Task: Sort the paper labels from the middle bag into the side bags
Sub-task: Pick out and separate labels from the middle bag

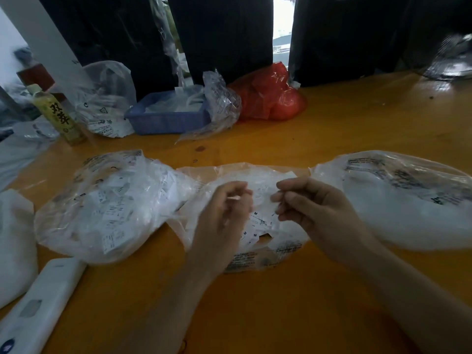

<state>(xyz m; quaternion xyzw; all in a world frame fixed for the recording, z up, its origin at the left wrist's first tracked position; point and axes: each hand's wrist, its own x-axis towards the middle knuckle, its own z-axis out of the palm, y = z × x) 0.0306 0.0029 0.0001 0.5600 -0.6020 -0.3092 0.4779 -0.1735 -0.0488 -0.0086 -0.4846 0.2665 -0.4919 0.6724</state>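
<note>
— Three clear plastic bags lie in a row before us on the orange table (pixel 332 129): the left bag (pixel 102 205), stuffed with white printed labels; the middle bag (pixel 258 241), open under our hands; and the right bag (pixel 398 200), milky and full, its contents too blurred to read.

— And where are our hands?

— Both hover over the middle bag, close together but apart. Our left hand (pixel 227 208) has its fingers curled in and pinches a thin white slip (pixel 234 198) between thumb and fingertips. Our right hand (pixel 311 205) is also curled, fingertips drawn together near a bit of white paper; we cannot tell whether it truly holds anything.

— Are the labels themselves visible?

— Yes, loose paper labels (pixel 255 226) marked with the letter M lie inside the middle bag, just below and between our hands.

— What else do we have on the table?

— Farther back, a blue plastic basket (pixel 166 118) holding white items, with a crumpled clear bag (pixel 219 106) draped against its right side. Beside that sits a red plastic bag (pixel 270 98). To the left stands a yellow-green drink bottle (pixel 57 116), tilted in our wide view, next to another clear bag (pixel 107 98). Near our left forearm lies a white oblong device (pixel 38 310), touching a white bag (pixel 12 246) at the table's edge.
</note>
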